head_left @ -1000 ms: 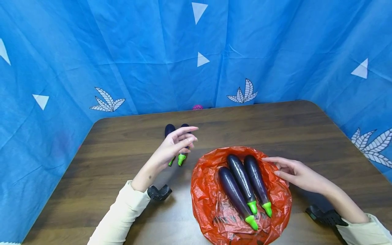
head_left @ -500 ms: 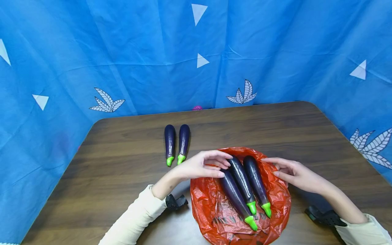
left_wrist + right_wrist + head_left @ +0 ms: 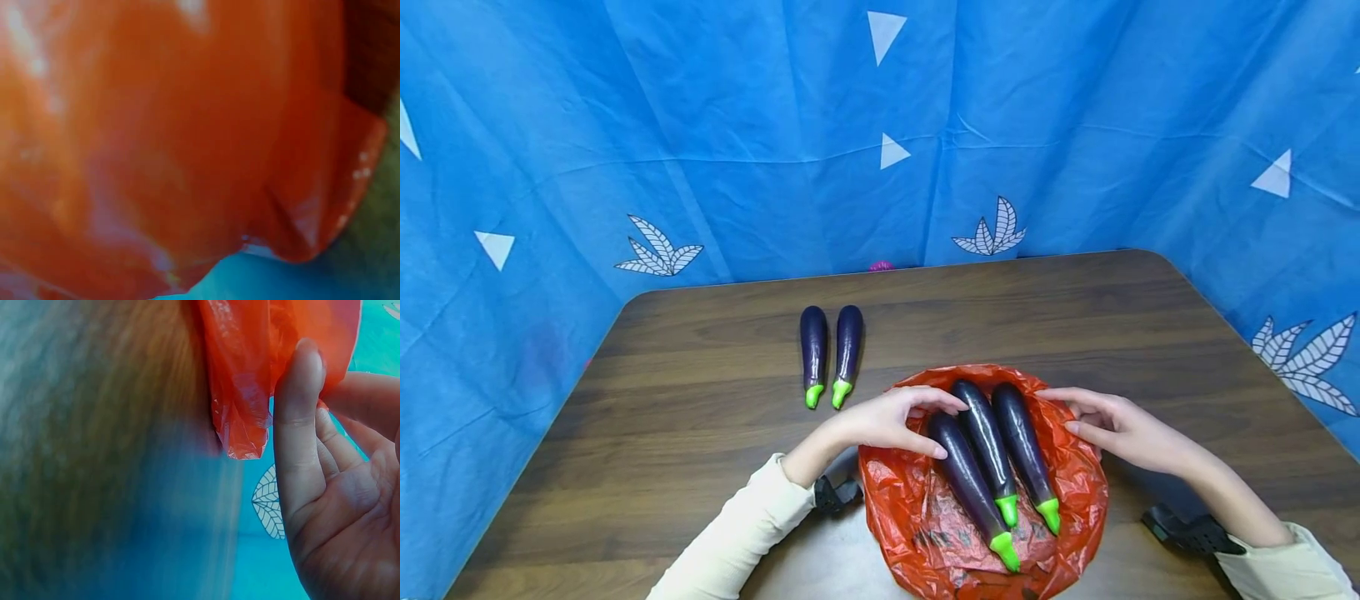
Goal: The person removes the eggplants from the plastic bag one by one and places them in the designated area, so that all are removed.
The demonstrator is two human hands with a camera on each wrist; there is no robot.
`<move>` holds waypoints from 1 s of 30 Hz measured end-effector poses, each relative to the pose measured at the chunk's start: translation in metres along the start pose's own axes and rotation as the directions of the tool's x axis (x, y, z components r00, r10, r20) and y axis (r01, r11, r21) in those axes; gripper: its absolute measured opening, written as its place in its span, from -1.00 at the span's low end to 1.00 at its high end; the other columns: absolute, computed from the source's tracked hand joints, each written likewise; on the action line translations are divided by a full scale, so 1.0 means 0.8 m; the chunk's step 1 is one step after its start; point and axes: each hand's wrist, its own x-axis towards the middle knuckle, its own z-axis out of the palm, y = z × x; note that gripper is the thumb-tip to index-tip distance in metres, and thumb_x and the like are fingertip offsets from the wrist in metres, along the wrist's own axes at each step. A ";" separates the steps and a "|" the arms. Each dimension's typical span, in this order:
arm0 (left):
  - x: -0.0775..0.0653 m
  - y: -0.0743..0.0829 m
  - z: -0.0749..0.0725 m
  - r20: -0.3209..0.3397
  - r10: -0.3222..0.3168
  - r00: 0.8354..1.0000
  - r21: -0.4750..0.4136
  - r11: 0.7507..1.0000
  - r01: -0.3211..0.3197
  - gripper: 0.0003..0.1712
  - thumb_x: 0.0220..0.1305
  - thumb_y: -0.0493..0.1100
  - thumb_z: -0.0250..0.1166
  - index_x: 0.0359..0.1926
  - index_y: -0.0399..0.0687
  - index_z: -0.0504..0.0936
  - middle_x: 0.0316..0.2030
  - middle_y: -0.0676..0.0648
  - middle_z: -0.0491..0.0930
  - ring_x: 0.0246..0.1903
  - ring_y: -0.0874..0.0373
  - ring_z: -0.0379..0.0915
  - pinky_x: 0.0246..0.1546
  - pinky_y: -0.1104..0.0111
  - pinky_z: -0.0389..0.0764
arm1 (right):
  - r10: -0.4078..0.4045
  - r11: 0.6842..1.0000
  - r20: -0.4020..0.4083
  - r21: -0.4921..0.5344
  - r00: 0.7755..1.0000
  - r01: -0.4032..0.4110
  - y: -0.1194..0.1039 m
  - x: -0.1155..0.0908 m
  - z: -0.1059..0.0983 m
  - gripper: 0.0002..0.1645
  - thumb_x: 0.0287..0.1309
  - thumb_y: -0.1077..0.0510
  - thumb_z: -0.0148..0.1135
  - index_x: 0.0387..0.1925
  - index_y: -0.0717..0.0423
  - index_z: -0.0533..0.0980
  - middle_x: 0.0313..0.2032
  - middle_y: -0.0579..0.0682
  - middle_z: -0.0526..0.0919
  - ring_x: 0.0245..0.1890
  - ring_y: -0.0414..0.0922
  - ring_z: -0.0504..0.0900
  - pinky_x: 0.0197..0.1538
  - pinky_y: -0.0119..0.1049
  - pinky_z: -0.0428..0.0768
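Three dark purple eggplants with bright green stems lie in a red plastic bag [image 3: 895, 517] whose rim is folded out into a round mouth. My left hand [image 3: 891, 421] reaches over the bag's left rim, thumb and fingers spread around the rounded top of the leftmost eggplant [image 3: 966, 479]. Beside it lie the middle eggplant [image 3: 988, 442] and the right eggplant [image 3: 1026, 454]. On the other side, my right hand [image 3: 1123, 429] pinches the bag's rim between thumb and fingers, as the right wrist view shows with the thumb [image 3: 300, 425] on the film. Only red film [image 3: 156, 125] fills most of the left wrist view.
Two more eggplants, a left one [image 3: 814, 354] and a right one [image 3: 848, 354], lie side by side on the wooden table [image 3: 700, 367], left of and beyond the bag. A blue curtain [image 3: 775, 125] hangs behind the table and along its sides.
My left hand has moved right from above the two table eggplants to the bag's left side. The bag and its eggplants have shifted slightly left. My right hand stays at the rim.
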 end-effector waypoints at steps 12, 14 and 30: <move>0.002 -0.013 0.002 0.041 -0.029 0.999 0.019 0.999 0.028 -0.43 0.08 -0.27 0.41 0.15 -0.15 0.47 0.11 0.02 0.39 0.06 0.30 0.29 0.09 0.41 0.35 | -0.018 1.000 0.006 0.018 1.000 0.018 0.002 0.000 -0.001 -0.45 0.30 0.51 -0.14 0.31 0.33 0.17 -0.34 0.05 0.49 -0.56 -0.11 0.53 -0.57 -0.24 0.57; 0.003 -0.015 0.002 0.037 -0.028 0.999 0.039 0.999 0.026 -0.43 0.06 -0.28 0.42 0.14 -0.13 0.48 0.11 0.02 0.39 0.07 0.30 0.28 0.10 0.42 0.34 | -0.015 1.000 0.004 0.016 1.000 0.015 0.002 0.000 -0.001 -0.45 0.30 0.51 -0.14 0.31 0.33 0.17 -0.34 0.05 0.49 -0.56 -0.11 0.52 -0.58 -0.24 0.57; 0.003 -0.019 0.000 0.062 -0.014 0.998 0.071 0.997 0.009 -0.41 0.03 -0.29 0.44 0.13 -0.14 0.48 0.10 -0.01 0.41 0.08 0.33 0.28 0.13 0.43 0.29 | -0.021 1.000 0.001 -0.010 1.000 0.021 0.004 -0.001 -0.002 -0.44 0.29 0.51 -0.12 0.31 0.31 0.18 -0.35 0.01 0.49 -0.59 -0.14 0.51 -0.59 -0.26 0.55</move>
